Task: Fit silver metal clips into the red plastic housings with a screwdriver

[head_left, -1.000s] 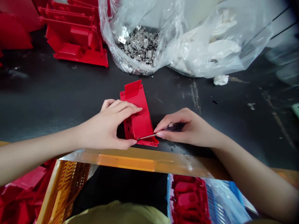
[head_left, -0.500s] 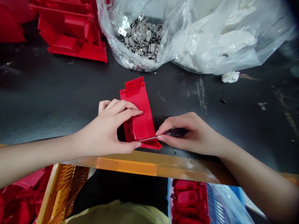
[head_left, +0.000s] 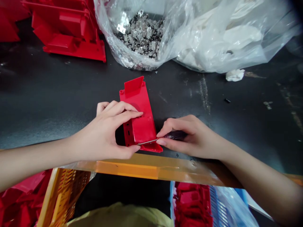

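A red plastic housing [head_left: 143, 127] lies on the black tabletop near its front edge, its raised flap pointing away from me. My left hand [head_left: 113, 126] grips it from the left, fingers over the top and thumb at the near end. In my right hand [head_left: 187, 135] is a screwdriver [head_left: 175, 135] with a dark handle and a thin metal shaft. The shaft lies across the housing's near end, and its tip meets my left thumb. Whatever is under the thumb is hidden.
Behind stand a clear bag of small metal plates [head_left: 144, 36], a bag of white parts [head_left: 227, 41] and stacked red housings [head_left: 63, 31]. Orange tape [head_left: 127, 168] covers the table edge. Below are a yellow crate [head_left: 56, 195] and a blue basket [head_left: 220, 208] with red parts.
The view has shifted slightly. Both hands keep their hold, and the screwdriver shaft stays across the near end of the housing.
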Demonstrator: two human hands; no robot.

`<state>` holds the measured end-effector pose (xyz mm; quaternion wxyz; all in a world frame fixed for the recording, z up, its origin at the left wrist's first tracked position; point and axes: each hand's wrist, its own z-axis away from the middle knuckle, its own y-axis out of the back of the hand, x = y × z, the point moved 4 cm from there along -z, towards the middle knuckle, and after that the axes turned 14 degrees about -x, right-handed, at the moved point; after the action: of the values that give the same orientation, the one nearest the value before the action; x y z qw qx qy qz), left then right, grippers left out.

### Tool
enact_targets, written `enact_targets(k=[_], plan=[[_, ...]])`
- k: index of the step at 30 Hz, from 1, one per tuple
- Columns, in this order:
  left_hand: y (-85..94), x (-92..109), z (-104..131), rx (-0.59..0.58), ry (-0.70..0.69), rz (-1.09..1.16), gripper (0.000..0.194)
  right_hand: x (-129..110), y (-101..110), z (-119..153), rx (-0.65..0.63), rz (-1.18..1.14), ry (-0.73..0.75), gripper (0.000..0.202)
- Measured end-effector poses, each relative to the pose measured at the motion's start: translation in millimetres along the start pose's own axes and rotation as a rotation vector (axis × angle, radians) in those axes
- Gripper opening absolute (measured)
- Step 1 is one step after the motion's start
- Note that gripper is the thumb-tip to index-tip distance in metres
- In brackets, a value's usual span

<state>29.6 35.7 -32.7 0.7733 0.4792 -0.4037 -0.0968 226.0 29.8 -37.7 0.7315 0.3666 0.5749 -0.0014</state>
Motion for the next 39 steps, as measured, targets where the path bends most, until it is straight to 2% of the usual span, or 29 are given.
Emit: enact_targets(k=[11,23,33,39], plan=[[-0.4,-1.3,0.2,0.0,-0.017,0.031,0.062,-2.8,-0.4,-0.4,-0.013,-0.011,-0.004,0.005],[3.5,-3.6,0.6,-0.033,0.021,0.16,0.057,-5.1,-0.6,-0.8,0.053,-0.034,-0.083,0.011],[7.6,-3.7,-6.0,-0.089,0.099,0.249,0.057,1.3,-3.8,-1.7,0.022,-0.268,-0.291,0.016],[9.1,-3.2,-8.0,-0.087,0.13,0.197,0.056,4.8,-6.7,-2.6,0.019,-0.385,-0.386,0.024]])
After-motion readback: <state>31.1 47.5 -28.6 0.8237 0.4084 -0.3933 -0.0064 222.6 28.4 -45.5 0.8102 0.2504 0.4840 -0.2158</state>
